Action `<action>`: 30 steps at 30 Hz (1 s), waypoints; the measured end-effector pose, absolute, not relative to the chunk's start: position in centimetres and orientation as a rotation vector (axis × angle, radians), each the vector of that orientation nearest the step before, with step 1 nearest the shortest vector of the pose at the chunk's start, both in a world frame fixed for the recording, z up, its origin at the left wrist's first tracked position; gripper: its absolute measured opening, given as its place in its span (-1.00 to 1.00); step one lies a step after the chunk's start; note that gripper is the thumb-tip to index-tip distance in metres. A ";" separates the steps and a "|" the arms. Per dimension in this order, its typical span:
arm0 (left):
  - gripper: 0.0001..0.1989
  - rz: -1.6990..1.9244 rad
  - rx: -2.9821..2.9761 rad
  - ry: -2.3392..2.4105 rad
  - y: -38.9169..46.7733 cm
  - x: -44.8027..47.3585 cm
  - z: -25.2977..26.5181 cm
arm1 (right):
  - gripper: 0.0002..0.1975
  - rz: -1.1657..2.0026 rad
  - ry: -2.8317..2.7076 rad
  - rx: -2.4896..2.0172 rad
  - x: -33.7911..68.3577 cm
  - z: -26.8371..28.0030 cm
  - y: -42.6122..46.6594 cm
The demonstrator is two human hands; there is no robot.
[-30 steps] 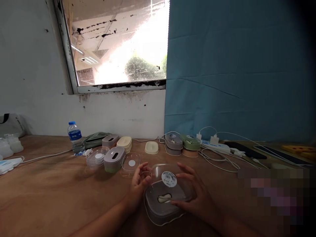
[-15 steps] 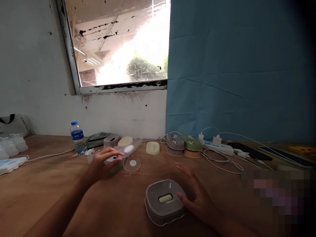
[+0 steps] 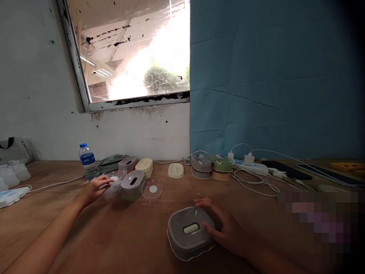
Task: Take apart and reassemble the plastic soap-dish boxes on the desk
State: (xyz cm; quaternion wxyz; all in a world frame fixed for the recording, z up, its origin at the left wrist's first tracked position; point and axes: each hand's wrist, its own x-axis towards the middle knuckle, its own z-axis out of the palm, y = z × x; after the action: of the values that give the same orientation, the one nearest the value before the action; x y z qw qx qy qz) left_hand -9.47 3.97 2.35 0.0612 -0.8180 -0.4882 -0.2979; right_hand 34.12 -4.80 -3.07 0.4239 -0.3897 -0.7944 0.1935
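Note:
My left hand is at the near left side of a stack of clear plastic covers, its fingers slightly apart at the covers' edge. No cover is lifted in it. The topmost cover bears a white round sticker. My right hand lies open against the right side of a grey box with a slotted lid, thumb on its top and fingers spread. A pale cream piece shows through the slot. Beside the stack are a grey slotted cover and a single clear cover.
Along the wall stand a water bottle, stacked cream pieces, a lone cream piece, and grey and green boxes. A power strip with loose cables lies right, near dark flat devices. White bottles stand far left.
My left hand has moved left and let go of the clear cover, which now sits on the stack. My right hand has shifted slightly closer over the grey box. The view has shifted slightly.

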 end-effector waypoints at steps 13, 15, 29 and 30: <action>-0.67 -0.805 -2.529 -1.481 3.8 -10.1 1.1 | -0.66 0.619 -2.070 -0.923 34.1 -2.9 -4.8; -0.68 -0.793 -2.519 -1.480 4.0 -10.4 0.9 | -0.66 0.654 -2.070 -0.908 34.1 -2.9 -4.8; -0.52 -0.595 -3.278 -0.691 -4.9 7.8 1.6 | -0.15 0.847 -2.109 -0.939 34.3 -3.2 -4.8; -0.48 -0.562 -3.317 -0.625 -5.4 9.1 1.3 | -0.15 0.852 -2.093 -0.934 34.3 -3.2 -4.8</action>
State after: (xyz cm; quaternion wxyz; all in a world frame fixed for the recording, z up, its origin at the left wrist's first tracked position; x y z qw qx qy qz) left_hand 9.06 -5.40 1.28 -0.1398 -0.9599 -0.1808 -0.1625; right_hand 34.34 -4.79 -3.20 0.3411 -0.3592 -0.8046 0.3273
